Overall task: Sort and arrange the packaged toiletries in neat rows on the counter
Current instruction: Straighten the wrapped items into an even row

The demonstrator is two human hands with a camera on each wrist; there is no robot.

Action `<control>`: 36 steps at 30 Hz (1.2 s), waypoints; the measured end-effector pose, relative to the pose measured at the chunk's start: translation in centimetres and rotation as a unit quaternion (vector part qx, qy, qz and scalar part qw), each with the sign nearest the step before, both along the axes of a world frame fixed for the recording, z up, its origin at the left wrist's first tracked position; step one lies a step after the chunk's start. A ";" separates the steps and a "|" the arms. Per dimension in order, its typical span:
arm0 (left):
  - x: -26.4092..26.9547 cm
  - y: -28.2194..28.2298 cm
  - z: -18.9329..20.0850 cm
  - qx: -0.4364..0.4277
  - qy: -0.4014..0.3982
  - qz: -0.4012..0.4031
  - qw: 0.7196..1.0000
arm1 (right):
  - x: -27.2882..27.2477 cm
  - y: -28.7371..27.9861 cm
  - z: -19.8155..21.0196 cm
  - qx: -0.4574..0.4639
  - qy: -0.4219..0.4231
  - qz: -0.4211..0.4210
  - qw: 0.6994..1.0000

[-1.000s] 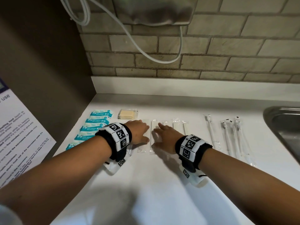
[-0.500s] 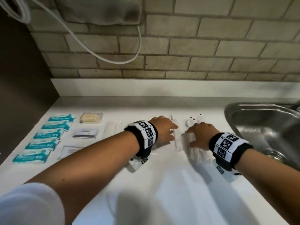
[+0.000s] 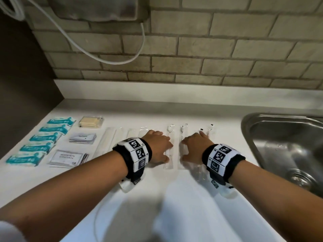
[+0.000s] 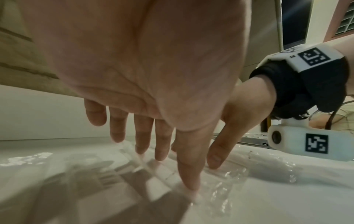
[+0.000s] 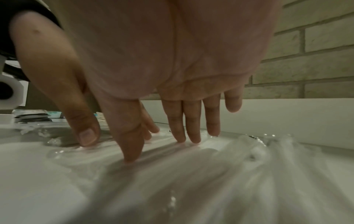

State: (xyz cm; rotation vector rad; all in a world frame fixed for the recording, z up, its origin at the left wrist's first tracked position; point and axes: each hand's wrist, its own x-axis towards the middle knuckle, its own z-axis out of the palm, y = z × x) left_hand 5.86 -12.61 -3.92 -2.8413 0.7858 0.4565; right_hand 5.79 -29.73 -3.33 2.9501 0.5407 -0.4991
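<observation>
Long clear-wrapped packets (image 3: 170, 145) lie side by side on the white counter (image 3: 174, 198), running away from me. My left hand (image 3: 160, 147) lies flat, fingers straight, pressing the packets (image 4: 210, 174) left of the middle. My right hand (image 3: 195, 147) lies flat the same way on the packets (image 5: 191, 151) nearer the sink. A narrow gap with two packets (image 3: 182, 145) shows between the hands. Neither hand curls round anything. Further left sit several teal sachets (image 3: 43, 137) in a column, a beige pack (image 3: 90, 121), a grey-white pack (image 3: 83, 138) and a labelled flat pack (image 3: 67, 158).
A steel sink (image 3: 286, 147) opens at the right, close to my right wrist. A brick wall (image 3: 192, 49) with a white upstand backs the counter. A dark panel (image 3: 22, 95) closes the left side. A white hose (image 3: 111, 56) hangs from a grey unit above.
Both hands have moved right along the row, from the packets near the left packs to the ones by the sink. The camera view followed and the sink came into sight.
</observation>
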 end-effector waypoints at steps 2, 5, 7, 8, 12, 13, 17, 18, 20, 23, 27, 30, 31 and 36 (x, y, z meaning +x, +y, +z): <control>-0.2 0.5 0.1 0.004 -0.005 0.003 1.000 | 0.2 0.4 0.1 0.017 -0.008 0.007 1.000; -0.6 0.7 0.4 -0.003 -0.016 0.009 1.000 | 0.1 0.8 0.2 0.041 -0.009 0.006 0.999; -0.7 0.7 0.5 -0.007 -0.017 0.015 1.000 | 0.1 0.8 0.3 0.050 -0.002 0.000 0.999; -0.6 0.7 0.6 -0.010 -0.013 0.019 1.000 | 0.1 0.9 0.3 0.055 0.000 -0.003 0.998; -0.3 0.8 0.6 -0.013 0.004 0.027 1.000 | 0.0 0.7 0.1 0.069 0.012 -0.005 0.998; -0.3 0.8 0.7 -0.013 0.002 0.027 1.000 | 0.0 0.7 0.1 0.072 0.016 -0.005 0.997; -0.2 0.7 0.7 -0.015 -0.005 0.032 0.999 | -0.3 0.5 0.0 0.079 0.027 -0.012 0.996; -0.3 0.7 0.7 -0.017 -0.008 0.033 0.999 | -0.4 0.5 0.0 0.081 0.029 -0.015 0.996; -0.3 0.9 0.4 -0.022 -0.014 0.034 0.999 | -0.5 0.5 -0.1 0.083 0.033 -0.020 0.996; -0.4 1.1 -0.1 -0.029 -0.015 0.039 0.999 | -0.6 0.6 -0.1 0.081 0.038 -0.024 0.996; -0.4 1.4 -0.4 -0.033 -0.008 0.041 0.999 | -0.8 0.8 0.1 0.081 0.037 -0.029 0.996; -0.4 1.4 -0.4 -0.035 -0.006 0.039 0.999 | -1.0 0.8 0.2 0.079 0.039 -0.034 0.996; -0.4 1.3 -0.4 -0.036 -0.007 0.038 0.999 | -1.0 0.7 0.2 0.079 0.039 -0.035 0.995; -0.3 0.7 -0.5 -0.037 -0.012 0.038 0.999 | -1.0 0.5 0.4 0.083 0.045 -0.045 0.994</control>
